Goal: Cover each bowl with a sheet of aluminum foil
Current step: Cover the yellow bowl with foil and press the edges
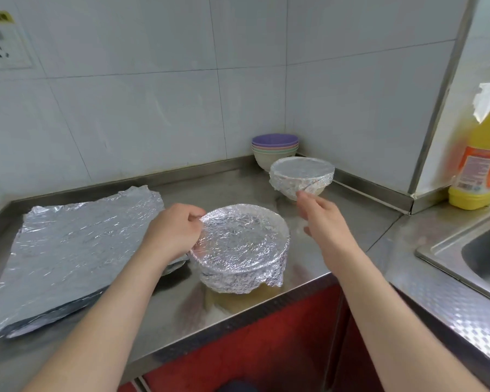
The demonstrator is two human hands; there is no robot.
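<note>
Closest in, a red cabinet front [238,349] sits under the front edge of the steel counter [351,222], and two bare forearms reach over it. Close to that edge is the near bowl [239,247], its mouth and upper sides wrapped in crinkled foil, with a pale yellow base showing below the wrap; whether it rests fully on the counter cannot be told. The left hand [173,233] grips this bowl at its left rim, thumb on top of the foil and fingers curled down around the side. The right hand [320,219] hovers to the right of the bowl and apart from it, fingers loosely spread and holding nothing. Its fingertips come close to the far bowl [301,176], though contact cannot be made out. To the left, a stack of foil sheets [74,250] lies flat on the counter, wrinkled on top. The far bowl stands further back, also sealed in foil. Just behind it, in the corner, is a stack of uncovered bowls [275,149], purple on top. At the right are a sink [478,256] and, beyond it, a yellow bottle [481,162] with an orange label. A wall socket [3,49] is set in the tiles at upper left.
</note>
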